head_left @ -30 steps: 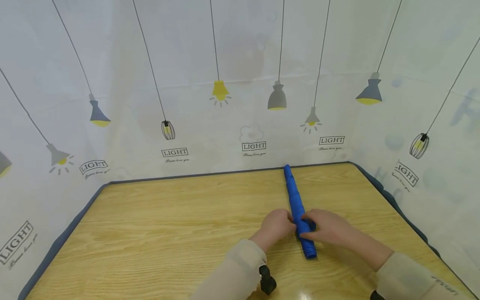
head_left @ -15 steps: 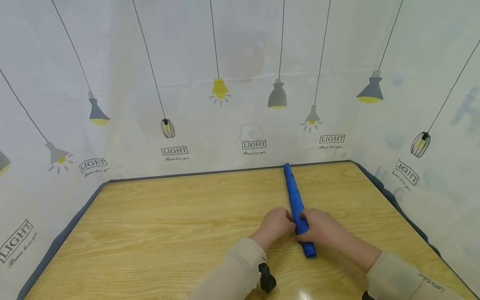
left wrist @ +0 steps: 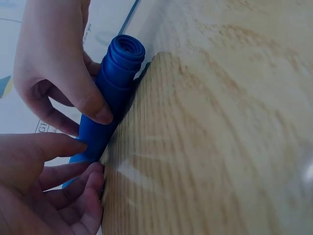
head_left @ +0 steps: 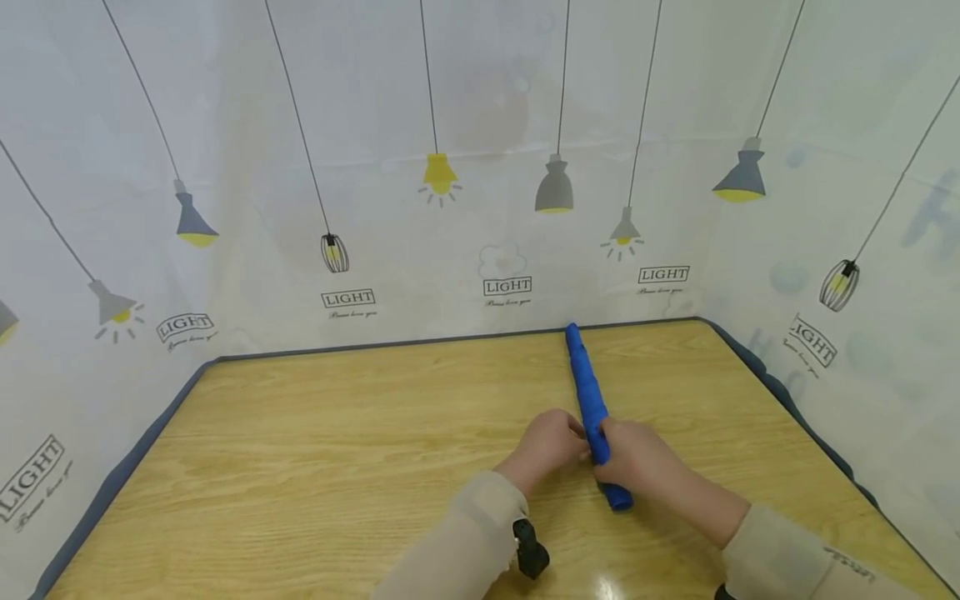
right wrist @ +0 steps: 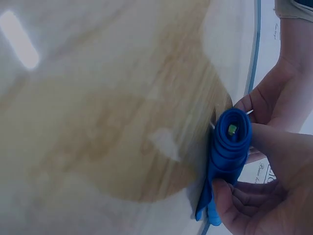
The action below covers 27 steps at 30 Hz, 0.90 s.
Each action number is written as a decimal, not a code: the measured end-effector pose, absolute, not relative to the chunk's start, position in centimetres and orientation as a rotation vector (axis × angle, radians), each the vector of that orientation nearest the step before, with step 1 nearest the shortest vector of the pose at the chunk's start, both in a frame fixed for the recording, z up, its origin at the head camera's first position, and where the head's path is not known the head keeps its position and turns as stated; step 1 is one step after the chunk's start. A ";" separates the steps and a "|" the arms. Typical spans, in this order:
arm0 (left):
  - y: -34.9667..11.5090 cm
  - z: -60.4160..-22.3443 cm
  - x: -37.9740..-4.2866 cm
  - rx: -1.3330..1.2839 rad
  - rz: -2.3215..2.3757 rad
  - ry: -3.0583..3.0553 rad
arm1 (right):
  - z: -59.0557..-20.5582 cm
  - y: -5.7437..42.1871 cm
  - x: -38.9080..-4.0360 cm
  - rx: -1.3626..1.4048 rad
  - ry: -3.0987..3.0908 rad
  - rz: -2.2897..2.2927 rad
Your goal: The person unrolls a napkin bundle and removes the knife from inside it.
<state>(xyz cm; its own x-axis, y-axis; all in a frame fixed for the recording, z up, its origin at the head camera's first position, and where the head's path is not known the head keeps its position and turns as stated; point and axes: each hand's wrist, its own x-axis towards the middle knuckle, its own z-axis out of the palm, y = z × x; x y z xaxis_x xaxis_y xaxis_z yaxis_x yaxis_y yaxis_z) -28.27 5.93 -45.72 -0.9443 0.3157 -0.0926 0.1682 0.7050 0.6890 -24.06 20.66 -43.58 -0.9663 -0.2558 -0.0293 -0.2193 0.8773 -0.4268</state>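
A long blue roll of thin, smooth sheet material (head_left: pixel 587 385) lies on the wooden table, narrower at its far end and thicker towards me. Its layers show as rings at the near end, and a small green bit (right wrist: pixel 232 129) sits at the core in the right wrist view. From the left, my left hand (head_left: pixel 546 446) holds the roll's side, thumb on it and fingers curled low by the table. My right hand (head_left: pixel 641 458) grips it from the right, nearer the thick end, thumb on the near side. A loose edge of the sheet (right wrist: pixel 199 213) hangs from the roll.
The pale wooden table (head_left: pixel 337 450) has a dark blue border along its back and sides. White cloth walls (head_left: pixel 375 125) printed with lamps stand around it, and the roll's far tip reaches the back border. A black wrist strap (head_left: pixel 531 550) sits on the left sleeve.
My right hand has closed in over the roll, covering the dark opening seen earlier on its right side, and its forearm has shifted left. The left hand has barely moved.
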 end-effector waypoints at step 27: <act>5.1 -45.4 -30.2 0.288 1.395 2.419 | -43.8 20.9 -22.6 -0.085 2.808 -1.070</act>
